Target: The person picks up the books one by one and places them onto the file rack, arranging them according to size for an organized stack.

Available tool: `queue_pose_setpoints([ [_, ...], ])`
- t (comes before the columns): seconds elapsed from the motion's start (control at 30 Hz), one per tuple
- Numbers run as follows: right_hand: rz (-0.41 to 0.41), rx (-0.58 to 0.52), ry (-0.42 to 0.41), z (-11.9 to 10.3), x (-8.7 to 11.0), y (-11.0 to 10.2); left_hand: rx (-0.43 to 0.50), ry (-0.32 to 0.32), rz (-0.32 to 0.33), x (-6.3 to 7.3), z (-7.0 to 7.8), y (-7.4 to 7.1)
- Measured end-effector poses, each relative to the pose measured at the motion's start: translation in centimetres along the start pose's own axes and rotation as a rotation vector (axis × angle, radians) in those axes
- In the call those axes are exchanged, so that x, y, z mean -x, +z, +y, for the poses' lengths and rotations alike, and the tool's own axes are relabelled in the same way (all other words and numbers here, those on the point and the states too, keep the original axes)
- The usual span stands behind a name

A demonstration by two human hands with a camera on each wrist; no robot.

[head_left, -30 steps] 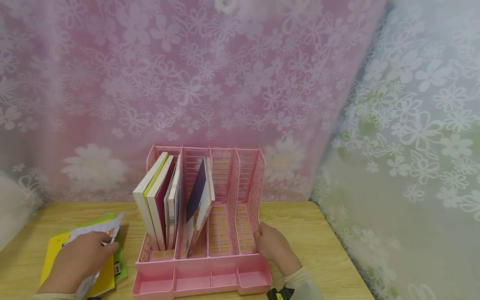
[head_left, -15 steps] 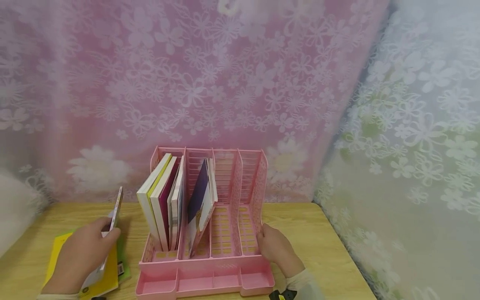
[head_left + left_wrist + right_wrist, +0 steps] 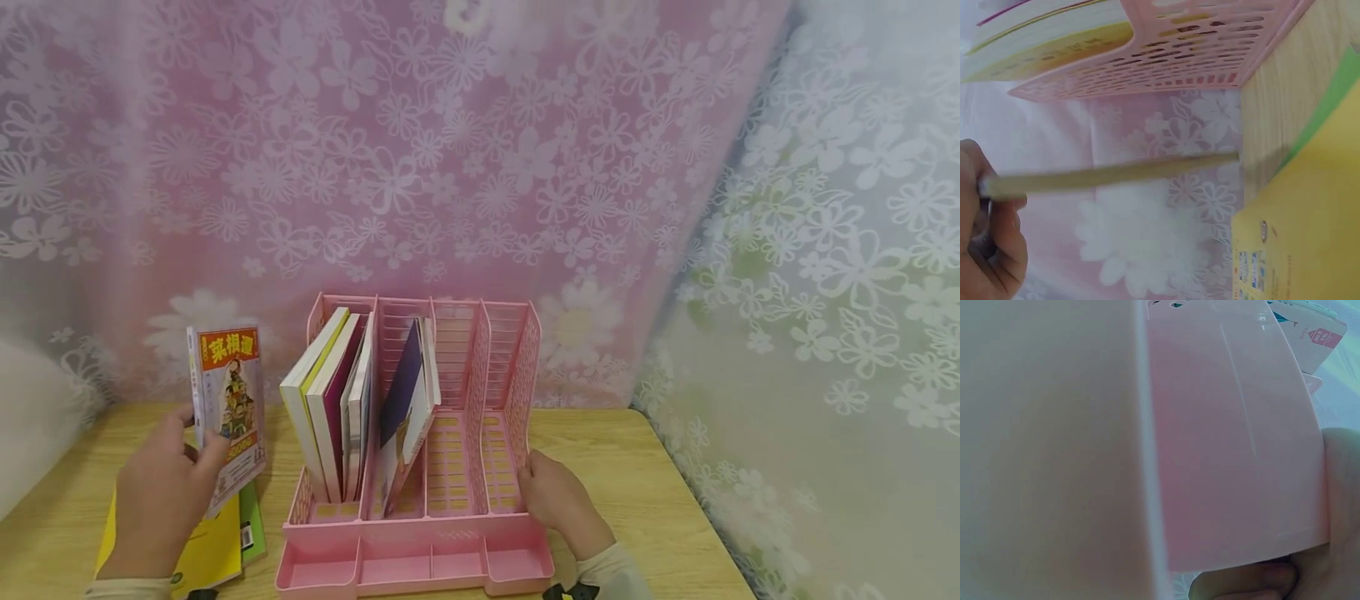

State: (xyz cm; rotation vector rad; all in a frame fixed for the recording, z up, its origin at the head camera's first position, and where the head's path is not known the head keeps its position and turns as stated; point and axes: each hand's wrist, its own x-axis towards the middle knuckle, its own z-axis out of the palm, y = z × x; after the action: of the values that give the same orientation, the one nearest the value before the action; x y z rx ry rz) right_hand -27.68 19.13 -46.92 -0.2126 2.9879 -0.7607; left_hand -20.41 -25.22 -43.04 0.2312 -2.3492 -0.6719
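Note:
My left hand (image 3: 161, 492) pinches a thin book (image 3: 232, 396) between thumb and fingers. The book stands upright, its illustrated cover with a red title panel facing the head camera; in the left wrist view only its blurred narrow edge (image 3: 1110, 177) shows. To its right is a pink desktop file rack (image 3: 408, 527) with upright dividers. My right hand (image 3: 558, 504) grips the rack's right side near the front, and the right wrist view has the fingers (image 3: 1247, 581) curled at the pink panel's edge. Several books (image 3: 330, 408) lean in the leftmost slot, and thin ones (image 3: 405, 417) in the second.
Under my left hand a yellow book (image 3: 213, 550) lies on the wooden table (image 3: 607, 467), over a green one (image 3: 252, 525). Small open trays (image 3: 457, 567) run along the rack's front. A flowered pink curtain (image 3: 465, 167) hangs behind, a pale one (image 3: 810, 375) at the right.
My left hand has lifted the thin book off the yellow and green ones and turned it upright, cover toward the head camera. My right hand keeps its grip on the rack.

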Motion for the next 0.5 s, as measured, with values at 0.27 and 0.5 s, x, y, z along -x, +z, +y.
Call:
queue_pose_setpoints([
  [0.27,-0.002,0.006,-0.012,-0.2,0.1,-0.2,-0.071,-0.086,-0.294,-0.9,-1.0,-1.4],
  [0.5,-0.005,-0.004,-0.007,-0.2,0.2,-0.4,-0.011,-0.186,-0.836,-1.4,-1.0,-1.1],
])
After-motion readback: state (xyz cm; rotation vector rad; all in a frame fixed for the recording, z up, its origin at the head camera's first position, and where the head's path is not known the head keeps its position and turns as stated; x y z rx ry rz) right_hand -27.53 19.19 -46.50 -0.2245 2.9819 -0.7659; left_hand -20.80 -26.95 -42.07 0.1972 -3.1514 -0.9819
